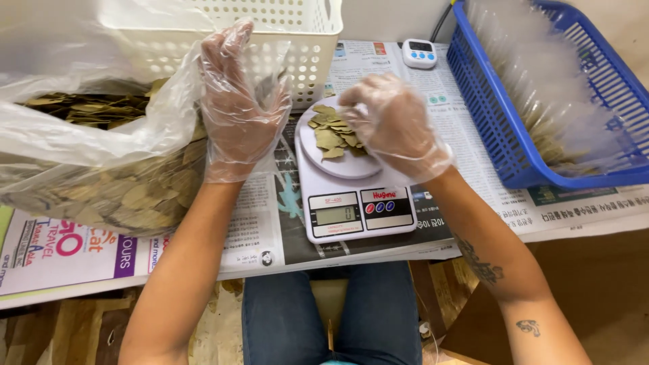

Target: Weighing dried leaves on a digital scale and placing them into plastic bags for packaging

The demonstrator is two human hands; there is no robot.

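— Head view: what are the hands doing?
— Right hand (395,125) is curling over dried leaves (334,132) on the scale (348,186), fingertips hidden. Left hand (236,101) is hovering open, empty, beside the leaf bag (101,169).

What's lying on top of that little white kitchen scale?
A small heap of dried leaves lies on the scale. The gloved right hand covers the heap's right side, so anything under it is hidden.

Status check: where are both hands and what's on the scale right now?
Left hand gloved, open, raised beside the bag of dried leaves. Right hand gloved, fingers on the leaf pile on the kitchen scale. Nothing blocking the scale.
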